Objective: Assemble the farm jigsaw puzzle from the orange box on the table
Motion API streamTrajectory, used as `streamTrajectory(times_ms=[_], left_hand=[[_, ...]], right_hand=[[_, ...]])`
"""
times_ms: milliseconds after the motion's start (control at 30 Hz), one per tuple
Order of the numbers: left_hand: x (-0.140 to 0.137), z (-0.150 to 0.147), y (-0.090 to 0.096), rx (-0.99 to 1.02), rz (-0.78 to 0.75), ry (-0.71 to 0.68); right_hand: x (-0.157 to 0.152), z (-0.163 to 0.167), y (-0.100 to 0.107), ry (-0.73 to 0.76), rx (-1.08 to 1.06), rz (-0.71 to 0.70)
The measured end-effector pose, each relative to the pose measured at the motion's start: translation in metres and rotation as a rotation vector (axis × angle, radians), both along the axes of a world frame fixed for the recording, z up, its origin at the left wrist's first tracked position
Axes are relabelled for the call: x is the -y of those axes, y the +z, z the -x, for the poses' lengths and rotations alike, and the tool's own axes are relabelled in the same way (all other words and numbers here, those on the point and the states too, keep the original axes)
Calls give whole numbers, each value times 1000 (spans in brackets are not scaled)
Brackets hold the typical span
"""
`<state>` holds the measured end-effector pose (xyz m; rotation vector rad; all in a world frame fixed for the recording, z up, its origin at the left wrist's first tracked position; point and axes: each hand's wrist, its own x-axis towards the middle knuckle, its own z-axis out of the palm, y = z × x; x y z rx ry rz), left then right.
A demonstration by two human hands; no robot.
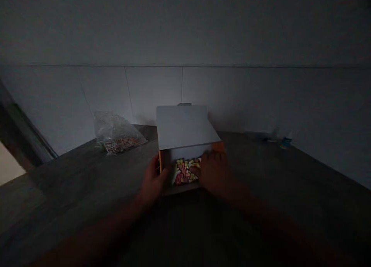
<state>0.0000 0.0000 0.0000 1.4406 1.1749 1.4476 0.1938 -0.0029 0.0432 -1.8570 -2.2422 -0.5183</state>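
Note:
An open cardboard box (188, 127) with a white raised lid and orange sides stands in front of me on the dark counter. Inside it, a flat item with a colourful printed pattern (184, 174) shows red, yellow and green patches; its exact kind is too dim to tell. My left hand (153, 180) is closed round the box's left wall, thumb on the inner side. Over the right part of the box lies my right hand (214, 172), its thumb on the printed item's right edge and its fingers bent near the orange side wall.
A clear plastic bag (120, 137) holding many small brownish pieces rests to the left by the wall. Far right lies a small blue-green packet (285, 142) near a few dim objects. Pale wall panels (153, 93) rise behind the grey counter (87, 182).

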Motion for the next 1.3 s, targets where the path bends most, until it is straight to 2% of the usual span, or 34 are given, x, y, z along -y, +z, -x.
streamTrajectory(times_ms=[133, 233, 433, 600, 767, 1033, 1300], left_hand=[[4, -6, 5, 46, 36, -4], [7, -9, 5, 62, 22, -40], [13, -11, 3, -89, -98, -22], [17, -10, 3, -133, -171, -36], [17, -9, 3, -115, -114, -50], [18, -10, 9, -26, 7, -67], [22, -10, 11, -75, -11, -79]], right_hand=[[1, 2, 8, 22, -166, 152], [8, 11, 10, 93, -304, 236], [26, 33, 5, 157, -474, 225], [31, 31, 7, 231, -495, 267], [26, 23, 6, 317, -494, 356], [15, 18, -1, 315, -546, 297], [18, 17, 1, 330, -511, 315]])
